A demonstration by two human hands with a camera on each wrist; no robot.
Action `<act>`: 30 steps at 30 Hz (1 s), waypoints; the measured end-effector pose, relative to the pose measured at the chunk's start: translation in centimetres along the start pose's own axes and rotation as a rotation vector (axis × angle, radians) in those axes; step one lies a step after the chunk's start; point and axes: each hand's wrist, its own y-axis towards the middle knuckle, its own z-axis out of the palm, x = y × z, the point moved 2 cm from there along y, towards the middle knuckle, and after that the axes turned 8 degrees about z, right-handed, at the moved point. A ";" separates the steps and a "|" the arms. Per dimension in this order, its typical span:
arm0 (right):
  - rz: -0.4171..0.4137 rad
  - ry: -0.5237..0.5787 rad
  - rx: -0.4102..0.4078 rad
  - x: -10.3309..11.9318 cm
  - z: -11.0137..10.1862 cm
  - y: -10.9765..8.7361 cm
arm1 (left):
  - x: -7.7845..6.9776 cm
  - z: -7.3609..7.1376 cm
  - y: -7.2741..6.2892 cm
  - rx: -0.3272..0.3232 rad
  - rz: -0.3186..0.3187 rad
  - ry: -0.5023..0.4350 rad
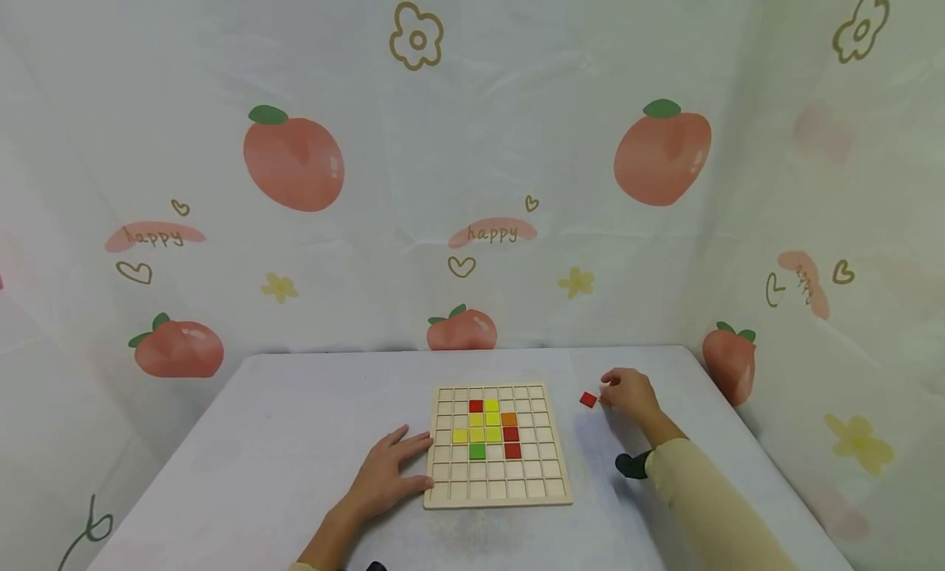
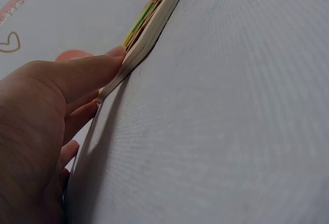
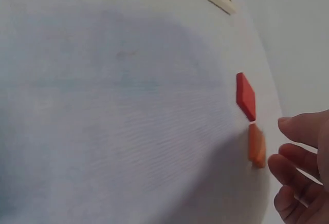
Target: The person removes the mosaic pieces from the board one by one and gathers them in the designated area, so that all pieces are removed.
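Note:
A pale wooden grid board (image 1: 450, 495) lies on the table with coloured square tiles in its cells: several yellow tiles (image 1: 476, 434), three red ones, one orange tile (image 1: 509, 419) and one green tile (image 1: 477, 451). At its left edge rests my left hand (image 1: 380, 474), fingers spread, the thumb touching the rim in the left wrist view. To the right of the board lies a loose red tile (image 1: 588, 399). Close beside it is a loose orange tile (image 3: 256, 146), mostly hidden in the head view by my right hand (image 1: 631, 395). The right hand's fingers are loosely bent near that tile, holding nothing.
A white cloth covers the table (image 1: 295, 440). Behind it and along the sides hangs a white curtain (image 1: 472, 144) printed with peaches, flowers and hearts. A dark strap piece (image 1: 632, 465) sticks out at the right wrist.

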 end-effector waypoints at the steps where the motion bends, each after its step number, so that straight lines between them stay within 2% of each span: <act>1: -0.001 -0.006 0.001 0.2 -0.1 0.1 | 0.0 0.0 0.0 0.000 -0.001 -0.001; 10: -0.073 -0.019 -0.031 2.2 -0.6 0.0 | 0.0 0.0 0.0 0.006 -0.004 0.004; 20: -0.106 0.025 -0.030 3.8 0.4 0.1 | -0.1 -0.1 0.0 0.000 -0.007 -0.012; 23: -0.136 0.025 -0.040 4.2 0.8 -0.2 | 0.0 0.0 0.0 0.000 -0.007 -0.015; 26: -0.203 0.026 -0.057 4.7 1.4 -0.6 | 0.0 0.0 0.0 0.000 -0.009 -0.009; 30: -0.258 0.074 -0.065 5.1 2.3 -1.0 | 0.1 0.1 0.0 0.002 -0.010 -0.005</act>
